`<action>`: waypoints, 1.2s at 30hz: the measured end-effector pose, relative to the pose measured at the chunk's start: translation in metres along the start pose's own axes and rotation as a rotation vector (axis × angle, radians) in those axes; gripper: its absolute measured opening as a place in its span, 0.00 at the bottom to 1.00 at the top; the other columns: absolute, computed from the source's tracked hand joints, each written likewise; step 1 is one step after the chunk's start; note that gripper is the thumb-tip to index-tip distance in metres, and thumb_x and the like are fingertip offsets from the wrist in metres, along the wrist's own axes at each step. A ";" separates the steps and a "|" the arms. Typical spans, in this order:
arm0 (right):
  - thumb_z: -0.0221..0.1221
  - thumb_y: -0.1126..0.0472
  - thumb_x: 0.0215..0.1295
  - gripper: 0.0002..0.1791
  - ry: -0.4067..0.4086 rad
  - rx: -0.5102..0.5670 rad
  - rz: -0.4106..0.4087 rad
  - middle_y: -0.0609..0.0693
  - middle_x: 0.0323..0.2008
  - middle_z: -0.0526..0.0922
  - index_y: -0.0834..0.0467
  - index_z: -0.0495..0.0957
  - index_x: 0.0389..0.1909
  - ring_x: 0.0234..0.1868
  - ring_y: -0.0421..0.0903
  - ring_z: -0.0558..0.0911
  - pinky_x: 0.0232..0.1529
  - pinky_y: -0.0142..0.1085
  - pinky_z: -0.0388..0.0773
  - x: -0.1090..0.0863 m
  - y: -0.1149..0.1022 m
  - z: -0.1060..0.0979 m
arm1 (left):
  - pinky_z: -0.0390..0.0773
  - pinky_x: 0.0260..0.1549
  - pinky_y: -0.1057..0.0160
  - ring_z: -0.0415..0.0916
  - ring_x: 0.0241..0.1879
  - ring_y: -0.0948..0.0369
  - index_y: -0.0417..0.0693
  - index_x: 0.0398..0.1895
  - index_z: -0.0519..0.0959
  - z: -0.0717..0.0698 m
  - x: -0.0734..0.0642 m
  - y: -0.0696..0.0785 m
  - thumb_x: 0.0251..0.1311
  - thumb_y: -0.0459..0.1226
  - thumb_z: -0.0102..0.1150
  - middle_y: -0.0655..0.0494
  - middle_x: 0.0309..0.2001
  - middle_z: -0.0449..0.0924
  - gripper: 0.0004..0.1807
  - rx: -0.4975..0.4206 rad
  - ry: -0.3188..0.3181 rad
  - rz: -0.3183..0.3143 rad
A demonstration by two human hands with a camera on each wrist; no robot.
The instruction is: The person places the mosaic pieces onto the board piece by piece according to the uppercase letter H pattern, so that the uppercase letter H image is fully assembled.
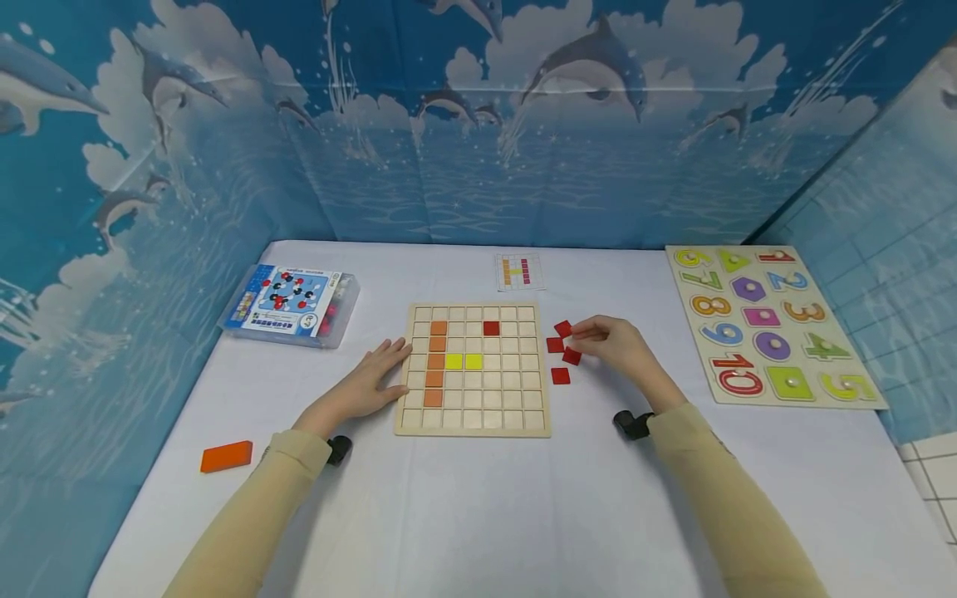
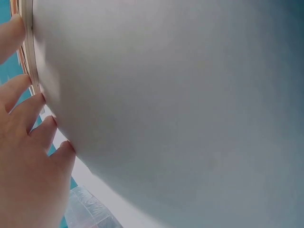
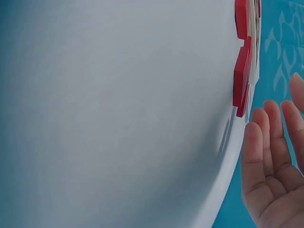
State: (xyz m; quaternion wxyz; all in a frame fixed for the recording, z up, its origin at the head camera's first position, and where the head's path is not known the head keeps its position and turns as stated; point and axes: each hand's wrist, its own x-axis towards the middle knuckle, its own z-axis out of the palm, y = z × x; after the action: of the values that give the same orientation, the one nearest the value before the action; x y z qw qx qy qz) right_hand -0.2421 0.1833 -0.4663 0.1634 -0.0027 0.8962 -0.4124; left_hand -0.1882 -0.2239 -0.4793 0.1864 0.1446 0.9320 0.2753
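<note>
A wooden grid board [image 1: 471, 422] lies mid-table with a column of several orange tiles [image 1: 435, 360], two yellow tiles [image 1: 454, 361] and one red tile [image 1: 491, 328] in its cells. My left hand [image 1: 368, 384] is spread flat beside the board, fingertips and thumb at its left edge; the left wrist view shows them against the wooden side. To the right of the board lie several loose red tiles [image 1: 561, 376]. My right hand [image 1: 616, 345] hovers over them, fingertips close to the upper tile. In the right wrist view its fingers [image 3: 254, 147] are relaxed, beside the red tiles [image 3: 241, 76].
A pattern card [image 1: 519, 272] lies behind the board. At the back left sits a plastic box [image 1: 292, 303] with a molecule picture; an orange block [image 1: 227, 457] lies at the front left. A number puzzle board [image 1: 811, 392] lies on the right. Dolphin-print curtains [image 1: 478, 183] surround the table.
</note>
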 end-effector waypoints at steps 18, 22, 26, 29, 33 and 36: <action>0.63 0.59 0.65 0.21 0.012 -0.030 0.006 0.60 0.53 0.80 0.61 0.76 0.57 0.52 0.55 0.78 0.56 0.46 0.79 -0.001 -0.002 0.004 | 0.38 0.77 0.43 0.34 0.79 0.45 0.44 0.78 0.52 0.001 0.000 0.000 0.67 0.40 0.58 0.45 0.80 0.43 0.40 0.001 -0.004 -0.016; 0.63 0.59 0.65 0.23 -0.008 -0.066 0.033 0.60 0.53 0.79 0.61 0.75 0.58 0.52 0.55 0.76 0.56 0.46 0.79 -0.001 -0.003 0.006 | 0.38 0.77 0.43 0.33 0.79 0.46 0.44 0.78 0.52 0.001 0.001 -0.001 0.67 0.40 0.58 0.45 0.80 0.43 0.40 0.001 -0.004 -0.018; 0.64 0.58 0.64 0.24 -0.020 -0.105 0.049 0.60 0.53 0.78 0.61 0.75 0.59 0.52 0.54 0.75 0.55 0.45 0.79 0.000 -0.005 0.007 | 0.38 0.77 0.43 0.33 0.79 0.46 0.44 0.78 0.52 0.001 0.002 -0.001 0.67 0.40 0.58 0.45 0.80 0.43 0.40 0.001 0.001 -0.014; 0.65 0.58 0.63 0.24 -0.015 -0.128 0.052 0.60 0.52 0.78 0.61 0.75 0.58 0.51 0.54 0.74 0.52 0.43 0.79 0.000 -0.005 0.008 | 0.38 0.77 0.43 0.34 0.79 0.45 0.44 0.78 0.52 0.001 0.002 -0.001 0.67 0.40 0.58 0.45 0.80 0.44 0.40 0.000 0.002 -0.009; 0.65 0.58 0.63 0.22 -0.015 -0.169 0.042 0.61 0.51 0.78 0.61 0.77 0.56 0.50 0.54 0.74 0.50 0.43 0.79 0.000 -0.005 0.010 | 0.38 0.77 0.42 0.34 0.79 0.45 0.44 0.78 0.52 0.001 0.002 -0.002 0.67 0.40 0.58 0.45 0.79 0.44 0.40 -0.004 0.001 -0.001; 0.66 0.58 0.63 0.22 -0.016 -0.201 0.031 0.61 0.51 0.77 0.62 0.77 0.56 0.50 0.54 0.74 0.51 0.44 0.80 -0.001 -0.005 0.012 | 0.38 0.77 0.42 0.34 0.79 0.44 0.44 0.78 0.52 0.001 0.001 -0.002 0.67 0.40 0.58 0.44 0.79 0.44 0.40 -0.006 0.000 0.006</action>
State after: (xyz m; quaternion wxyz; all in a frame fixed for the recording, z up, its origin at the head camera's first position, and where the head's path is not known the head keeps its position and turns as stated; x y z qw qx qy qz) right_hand -0.2387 0.1711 -0.4693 0.1756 -0.0085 0.9317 -0.3177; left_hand -0.1887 -0.2249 -0.4816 0.1859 0.1469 0.9307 0.2787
